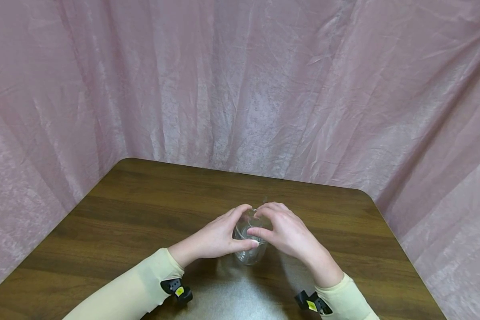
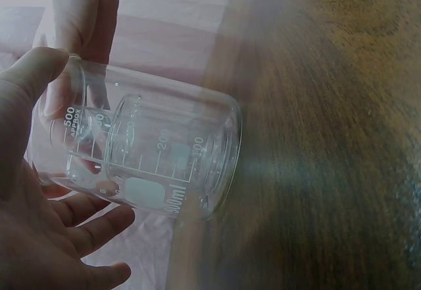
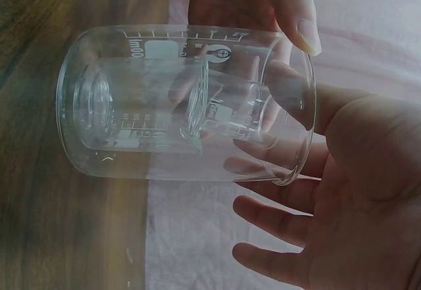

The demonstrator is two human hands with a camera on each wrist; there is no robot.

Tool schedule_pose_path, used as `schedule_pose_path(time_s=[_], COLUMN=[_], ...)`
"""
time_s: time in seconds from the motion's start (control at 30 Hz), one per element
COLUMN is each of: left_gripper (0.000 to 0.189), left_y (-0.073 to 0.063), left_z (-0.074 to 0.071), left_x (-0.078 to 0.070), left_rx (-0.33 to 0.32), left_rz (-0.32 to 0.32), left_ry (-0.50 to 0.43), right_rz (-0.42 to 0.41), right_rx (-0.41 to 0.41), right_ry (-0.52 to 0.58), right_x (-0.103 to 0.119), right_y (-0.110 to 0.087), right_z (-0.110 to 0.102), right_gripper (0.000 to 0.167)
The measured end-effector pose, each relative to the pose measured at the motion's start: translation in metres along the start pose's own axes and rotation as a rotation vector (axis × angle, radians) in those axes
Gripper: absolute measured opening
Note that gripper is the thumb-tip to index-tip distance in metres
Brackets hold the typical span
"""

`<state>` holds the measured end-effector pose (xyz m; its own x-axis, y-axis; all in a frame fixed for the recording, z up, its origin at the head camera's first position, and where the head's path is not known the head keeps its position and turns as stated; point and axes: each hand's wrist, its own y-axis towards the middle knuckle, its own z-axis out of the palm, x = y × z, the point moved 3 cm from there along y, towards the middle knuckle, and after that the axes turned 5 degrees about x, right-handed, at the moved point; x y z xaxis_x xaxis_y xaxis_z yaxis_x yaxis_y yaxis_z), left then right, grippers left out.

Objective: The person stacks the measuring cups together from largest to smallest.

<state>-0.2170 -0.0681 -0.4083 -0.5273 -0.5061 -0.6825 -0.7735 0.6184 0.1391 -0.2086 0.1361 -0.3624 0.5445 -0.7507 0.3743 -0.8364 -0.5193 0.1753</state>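
Observation:
A large clear glass beaker (image 1: 248,257) with white 500 ml markings stands upright on the table in front of me. My left hand (image 1: 221,235) grips it near the rim, thumb on the near side and fingers behind. Through its wall the right wrist view shows a medium beaker (image 3: 141,109) down inside. Above that sits a small beaker (image 3: 227,116) with its own white print. My right hand (image 1: 288,231) reaches over the mouth from the right; its thumb and index finger pinch the small beaker near its top. The other right fingers spread outside the large beaker.
The brown wood-grain table (image 1: 144,200) has rounded far corners. Pink crushed-velvet curtains (image 1: 240,89) hang behind it and along both sides. Black wrist straps (image 1: 177,290) sit over pale yellow sleeves (image 1: 132,284).

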Motion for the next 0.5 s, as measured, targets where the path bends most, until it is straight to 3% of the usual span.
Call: schedule_pose_path(time_s=[0.5], left_gripper=[0.093], left_y=[0.0005], left_z=[0.0012], left_x=[0.0011], left_rx=[0.000], left_rz=[0.002], left_ry=[0.006], right_rz=[0.013], right_rx=[0.016], right_ry=[0.002], right_x=[-0.0002], right_y=[0.0010], right_z=[0.0005], right_gripper=[0.040])
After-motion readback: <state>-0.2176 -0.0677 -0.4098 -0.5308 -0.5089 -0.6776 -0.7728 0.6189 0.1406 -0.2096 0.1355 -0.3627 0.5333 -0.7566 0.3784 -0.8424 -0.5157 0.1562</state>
